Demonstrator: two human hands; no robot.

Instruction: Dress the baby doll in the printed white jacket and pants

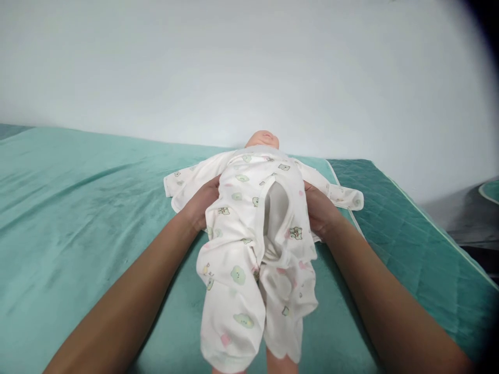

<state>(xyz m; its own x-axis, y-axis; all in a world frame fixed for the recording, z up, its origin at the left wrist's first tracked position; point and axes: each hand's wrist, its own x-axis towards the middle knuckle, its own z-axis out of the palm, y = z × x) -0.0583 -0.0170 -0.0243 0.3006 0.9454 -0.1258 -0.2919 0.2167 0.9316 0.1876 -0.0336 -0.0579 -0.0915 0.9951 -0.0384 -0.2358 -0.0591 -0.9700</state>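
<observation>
A baby doll (262,138) lies on its back, its head toward the wall and its legs toward me. It wears white printed baby trousers (234,280), with an open slit at the crotch, and a white printed top (202,174) whose sleeves spread to both sides. My left hand (203,203) is at the left side of the doll's waist, and my right hand (317,210) is at the right side. The fingers of both hands are hidden behind the doll and the cloth, so their grip does not show. Bare doll feet or shins stick out below the trouser legs.
A teal sheet (78,218) with some creases covers the bed under the doll. To the right, a darker quilted mattress (405,234) shows beyond the sheet's white edge. A pale wall (234,67) stands right behind the doll's head. A dark object with a teal top (490,191) is at the far right.
</observation>
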